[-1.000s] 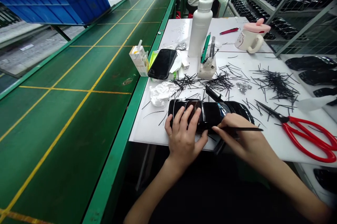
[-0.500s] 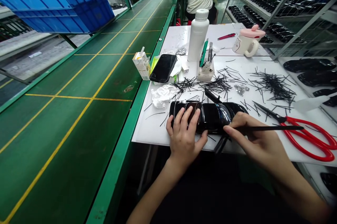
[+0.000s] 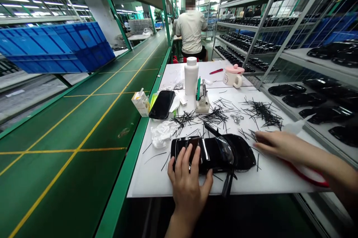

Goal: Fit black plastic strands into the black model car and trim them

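Head view, looking down the length of a white-topped desk [image 3: 148, 184]. Glossy black model car body [image 3: 214, 154] lying near the front edge of the desk, just right of centre, nose toward the right. Left grip [image 3: 187, 189] spread, fingers splayed across the rear of the roof and pressing on it from above, thumb low against the near side. Right grip [image 3: 275, 144] pressed together, fingers lying side by side, just beside the car's nose and touching nothing on it; whether anything thin sits pinched between the fingertips, impossible to tell. Thin black strips [image 3: 263, 113] scattered in loose heaps behind the car and over much of the desk. Red-handled scissors [image 3: 307, 175] partly hidden beneath the right forearm. Farther along the desk, a black smartphone [image 3: 162, 104], crumpled white wrapping [image 3: 162, 134], a small carton [image 3: 140, 103], a white plastic bottle [image 3: 191, 75], a small holder with pens [image 3: 202, 103], and a pink-lidded mug [image 3: 233, 75]. Left of the desk, a long green conveyor bench [image 3: 84, 118] with yellow lines. To the right, metal shelves [image 3: 285, 92] stacked with more black car bodies. At the far end, a seated co-worker [image 3: 191, 29] in a pale shirt, back turned
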`<act>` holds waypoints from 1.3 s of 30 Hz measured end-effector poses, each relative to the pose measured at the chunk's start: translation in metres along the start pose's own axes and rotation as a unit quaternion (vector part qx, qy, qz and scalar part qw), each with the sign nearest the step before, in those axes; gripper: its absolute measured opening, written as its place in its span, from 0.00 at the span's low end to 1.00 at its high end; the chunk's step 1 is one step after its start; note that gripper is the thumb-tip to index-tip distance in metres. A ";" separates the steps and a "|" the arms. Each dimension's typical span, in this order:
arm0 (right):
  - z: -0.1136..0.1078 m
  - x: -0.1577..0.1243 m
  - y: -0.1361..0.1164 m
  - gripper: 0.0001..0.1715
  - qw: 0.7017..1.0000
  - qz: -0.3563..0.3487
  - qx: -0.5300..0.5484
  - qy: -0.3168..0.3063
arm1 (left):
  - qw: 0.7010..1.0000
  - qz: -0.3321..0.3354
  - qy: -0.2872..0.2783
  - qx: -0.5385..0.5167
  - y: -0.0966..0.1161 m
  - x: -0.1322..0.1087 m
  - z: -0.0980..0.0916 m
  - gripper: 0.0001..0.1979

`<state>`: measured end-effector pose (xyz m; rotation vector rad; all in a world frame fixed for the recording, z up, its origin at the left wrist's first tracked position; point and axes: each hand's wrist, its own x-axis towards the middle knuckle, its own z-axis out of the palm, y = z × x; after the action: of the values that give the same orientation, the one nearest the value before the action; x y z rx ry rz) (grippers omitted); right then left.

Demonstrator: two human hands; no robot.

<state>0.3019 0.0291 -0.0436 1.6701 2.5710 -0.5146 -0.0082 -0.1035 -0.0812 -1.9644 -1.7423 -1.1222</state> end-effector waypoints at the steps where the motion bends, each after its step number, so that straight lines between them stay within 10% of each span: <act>1: -0.004 0.009 -0.004 0.20 1.000 0.002 -0.001 -0.022 | 1.000 0.003 -0.002 0.000 -0.001 0.000 0.000 0.23; 11: -0.049 0.158 -0.100 0.25 0.948 -0.090 0.274 0.132 | 0.998 -0.018 0.042 -0.035 -0.002 -0.006 0.005 0.20; 18: -0.042 0.186 -0.119 0.18 0.919 -0.122 0.292 0.236 | 0.994 -0.040 0.079 -0.069 -0.002 -0.007 0.010 0.21; 29: -0.072 0.152 -0.102 0.28 0.788 -0.119 0.497 0.343 | 0.995 -0.027 0.060 -0.075 -0.002 -0.005 0.006 0.20; 39: -0.035 0.027 -0.125 0.19 0.715 -0.077 0.643 0.263 | 0.998 -0.001 0.020 -0.052 -0.002 -0.006 0.003 0.18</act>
<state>0.1845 0.0171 0.0158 1.9707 2.7875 -2.6807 -0.0083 -0.1048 -0.0879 -1.9847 -1.6979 -1.2683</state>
